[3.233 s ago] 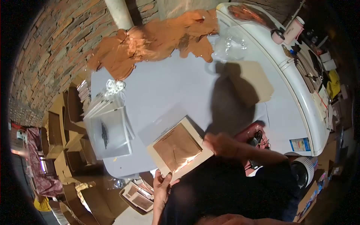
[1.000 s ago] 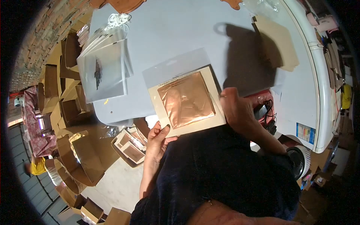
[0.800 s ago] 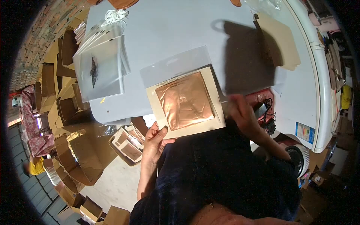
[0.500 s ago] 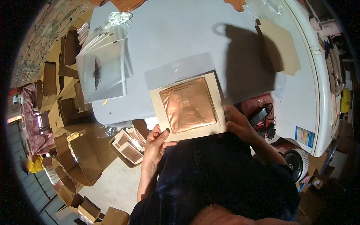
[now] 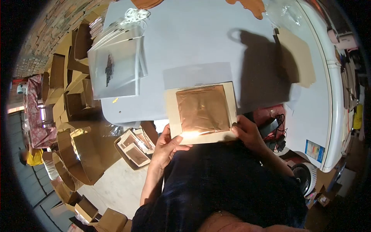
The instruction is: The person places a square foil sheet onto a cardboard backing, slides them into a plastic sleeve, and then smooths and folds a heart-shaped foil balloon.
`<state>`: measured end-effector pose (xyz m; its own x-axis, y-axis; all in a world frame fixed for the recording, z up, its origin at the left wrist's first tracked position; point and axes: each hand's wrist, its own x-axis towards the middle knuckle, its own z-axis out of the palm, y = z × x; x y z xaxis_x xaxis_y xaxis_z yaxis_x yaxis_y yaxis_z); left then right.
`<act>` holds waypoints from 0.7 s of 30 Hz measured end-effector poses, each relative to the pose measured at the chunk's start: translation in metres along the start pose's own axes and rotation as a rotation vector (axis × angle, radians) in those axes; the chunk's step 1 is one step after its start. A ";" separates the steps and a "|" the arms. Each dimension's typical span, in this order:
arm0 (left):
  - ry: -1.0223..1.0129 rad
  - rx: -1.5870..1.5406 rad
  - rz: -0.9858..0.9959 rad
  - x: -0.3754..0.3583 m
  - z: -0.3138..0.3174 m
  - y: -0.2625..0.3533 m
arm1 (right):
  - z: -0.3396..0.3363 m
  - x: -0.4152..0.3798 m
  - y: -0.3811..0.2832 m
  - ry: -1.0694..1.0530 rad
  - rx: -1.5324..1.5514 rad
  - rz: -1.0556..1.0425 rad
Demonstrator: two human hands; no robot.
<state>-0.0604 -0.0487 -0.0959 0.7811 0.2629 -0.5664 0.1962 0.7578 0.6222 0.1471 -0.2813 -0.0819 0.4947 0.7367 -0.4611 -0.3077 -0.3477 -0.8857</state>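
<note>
Between both hands I hold a flat clear plastic sleeve with a cream card in it, and on the card lies a shiny copper-coloured foil packet (image 5: 203,108). The sleeve's clear flap (image 5: 197,73) reaches past the card's far edge, over the table. My left hand (image 5: 168,149) pinches the near left corner, thumb on top. My right hand (image 5: 247,133) grips the near right corner, its thumb on the card's face. A bright glare covers part of the near edge. Small print on the packet is too fine to read.
A stack of clear plastic sleeves (image 5: 116,65) lies on the table's left, near white string (image 5: 136,15). Cream cards (image 5: 297,54) lie at the right. Below left, a box (image 5: 135,149) holds similar copper-and-cream pieces. Cardboard boxes (image 5: 77,154) crowd the left; a fan (image 5: 303,178) stands right.
The sleeved packet has turned to sit straighter and tilted, with glare now on its near edge. My right thumb has come onto the card's front. The whole view has shifted slightly.
</note>
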 end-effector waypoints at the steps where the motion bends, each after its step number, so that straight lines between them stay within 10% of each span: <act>1: -0.015 0.034 0.025 -0.001 0.001 -0.001 | -0.004 0.001 0.011 -0.006 0.016 0.029; 21: 0.005 0.302 -0.074 -0.002 -0.004 0.003 | 0.006 0.002 -0.004 0.076 -0.290 0.075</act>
<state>-0.0640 -0.0446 -0.0952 0.7551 0.2169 -0.6186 0.4205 0.5636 0.7110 0.1445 -0.2747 -0.0786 0.5417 0.6611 -0.5191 -0.1063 -0.5587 -0.8225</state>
